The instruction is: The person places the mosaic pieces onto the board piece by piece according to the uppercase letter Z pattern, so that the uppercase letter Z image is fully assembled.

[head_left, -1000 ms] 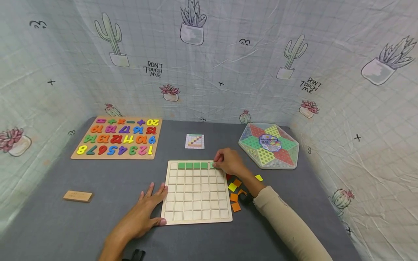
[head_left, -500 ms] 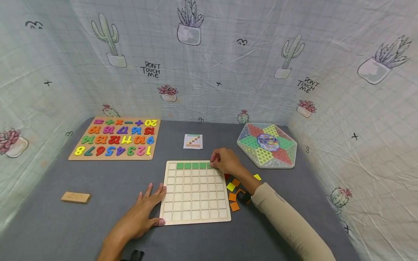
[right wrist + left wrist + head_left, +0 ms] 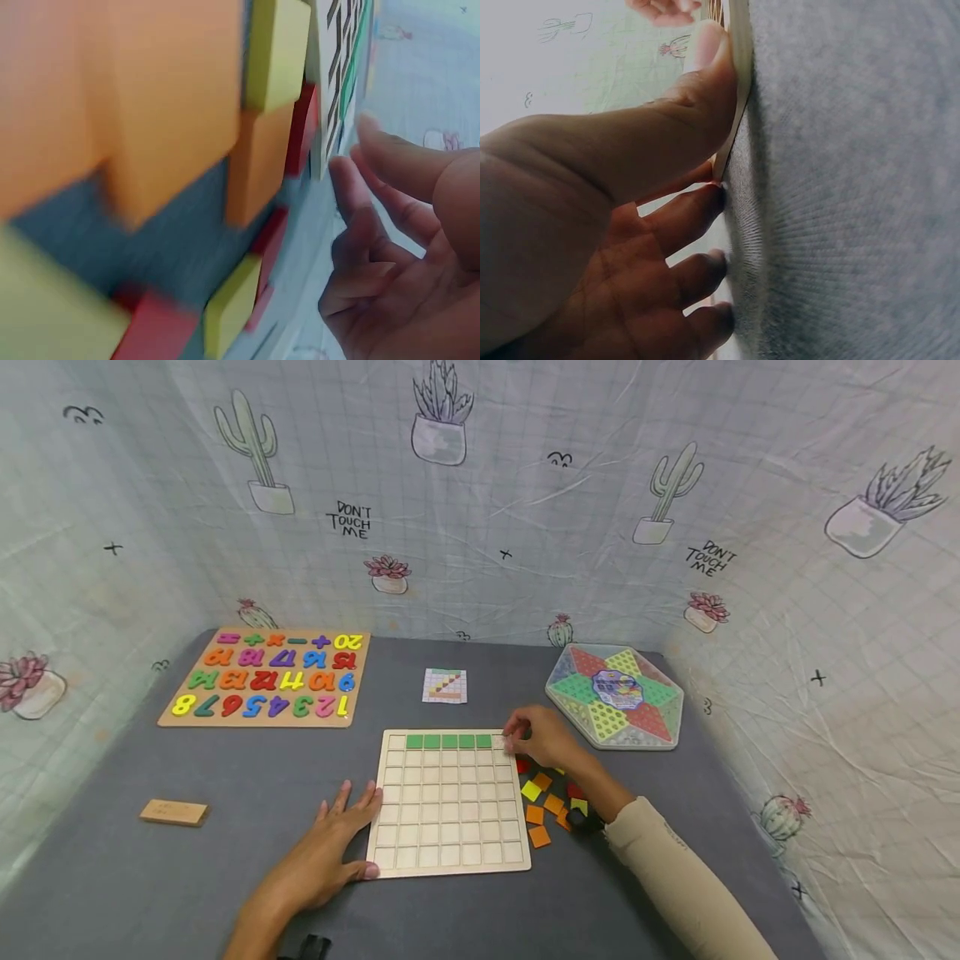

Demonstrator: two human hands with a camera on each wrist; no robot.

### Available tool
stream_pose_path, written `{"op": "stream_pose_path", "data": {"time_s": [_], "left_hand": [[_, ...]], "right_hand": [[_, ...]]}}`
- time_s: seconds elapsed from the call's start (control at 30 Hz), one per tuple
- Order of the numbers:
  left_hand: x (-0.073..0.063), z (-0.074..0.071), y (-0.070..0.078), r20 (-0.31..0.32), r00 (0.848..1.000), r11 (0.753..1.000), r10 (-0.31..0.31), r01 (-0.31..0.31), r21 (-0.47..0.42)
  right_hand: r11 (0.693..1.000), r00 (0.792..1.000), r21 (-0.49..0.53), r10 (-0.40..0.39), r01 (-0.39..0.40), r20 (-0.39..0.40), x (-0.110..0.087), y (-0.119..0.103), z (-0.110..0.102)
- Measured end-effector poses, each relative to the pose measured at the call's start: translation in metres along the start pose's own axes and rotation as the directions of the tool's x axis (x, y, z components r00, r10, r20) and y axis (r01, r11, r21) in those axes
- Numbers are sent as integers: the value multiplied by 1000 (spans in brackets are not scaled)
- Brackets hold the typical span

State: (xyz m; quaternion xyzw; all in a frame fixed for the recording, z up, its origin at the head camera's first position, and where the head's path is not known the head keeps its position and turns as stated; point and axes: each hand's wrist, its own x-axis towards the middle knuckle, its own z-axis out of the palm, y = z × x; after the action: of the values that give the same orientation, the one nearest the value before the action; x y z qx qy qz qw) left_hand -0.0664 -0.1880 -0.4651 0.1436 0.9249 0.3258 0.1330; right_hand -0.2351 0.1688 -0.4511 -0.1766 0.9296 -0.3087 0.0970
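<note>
A pale wooden grid board (image 3: 448,811) lies on the grey table. Along its far row runs a line of several green square tiles (image 3: 449,742), the leftmost cell bare. My left hand (image 3: 330,842) rests at the board's left side, fingers spread, fingertips on the edge and thumb at the near corner; in the left wrist view the thumb (image 3: 705,82) presses the board's rim. My right hand (image 3: 543,739) is over the far right corner, just right of the last green tile. In the right wrist view its thumb and fingers (image 3: 397,161) stand apart with nothing between them.
Loose orange tiles (image 3: 539,837), yellow tiles (image 3: 531,791) and red ones (image 3: 522,766) lie right of the board. Behind it is a small pattern card (image 3: 444,686). A number puzzle (image 3: 264,681), a wooden block (image 3: 174,812) and a hexagonal game box (image 3: 617,697) stand around.
My right hand has let go of the rightmost green tile, now lying in its cell, and shifted slightly right. The left hand has stayed at the board's edge.
</note>
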Motion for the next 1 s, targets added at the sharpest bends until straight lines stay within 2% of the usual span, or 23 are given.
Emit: {"op": "stream_pose_path", "data": {"time_s": [0.2, 0.4, 0.5, 0.73, 1.0], "left_hand": [[-1, -2, 0, -6, 1000, 1000, 5, -5, 18], [0, -2, 1, -1, 1000, 1000, -1, 1, 27], [0, -1, 1, -1, 1000, 999, -3, 3, 32], [0, 0, -1, -17, 1000, 1000, 11, -10, 29], [0, 0, -2, -13, 1000, 1000, 20, -20, 7]], "right_hand": [[996, 995, -69, 54, -48, 82, -17, 11, -10], [998, 990, -37, 61, -57, 126, -24, 13, -10], [998, 993, -12, 59, -58, 100, -26, 13, -11], [999, 999, 32, 31, -31, -23, -20, 6, -13], [999, 999, 31, -35, 34, 18, -7, -19, 1]]}}
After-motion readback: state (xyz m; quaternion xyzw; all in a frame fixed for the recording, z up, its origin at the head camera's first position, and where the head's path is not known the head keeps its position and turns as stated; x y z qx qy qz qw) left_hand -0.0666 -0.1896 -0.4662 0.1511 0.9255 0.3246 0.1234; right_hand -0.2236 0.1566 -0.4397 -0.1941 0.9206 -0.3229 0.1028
